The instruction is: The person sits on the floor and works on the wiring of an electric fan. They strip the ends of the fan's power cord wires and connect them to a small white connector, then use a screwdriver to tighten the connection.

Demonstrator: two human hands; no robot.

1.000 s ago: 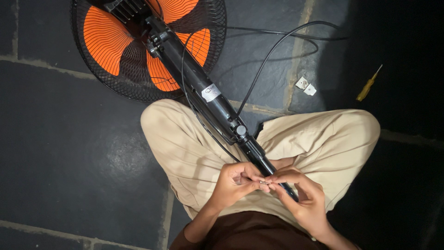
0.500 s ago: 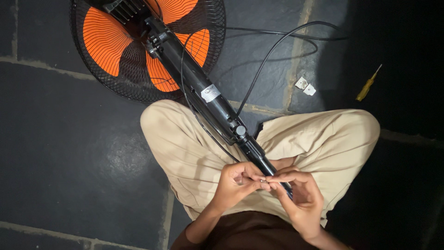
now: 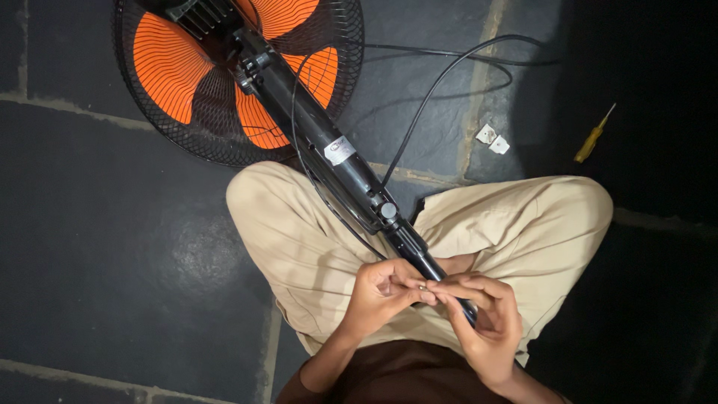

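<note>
Two hands, left hand and right hand, fingertips pinching one tiny part above fan pole, open floor leftward.

Left hand: raised over the lap, palm turned inward, fingers curled, thumb and forefinger pinched together at the tips.
Right hand: just beside the left, fingers bent, fingertips meeting those of the left hand.
Forearms: both bare, angled up from the body and converging at the hands.
Legs: crossed, seated, in beige trousers.
</note>
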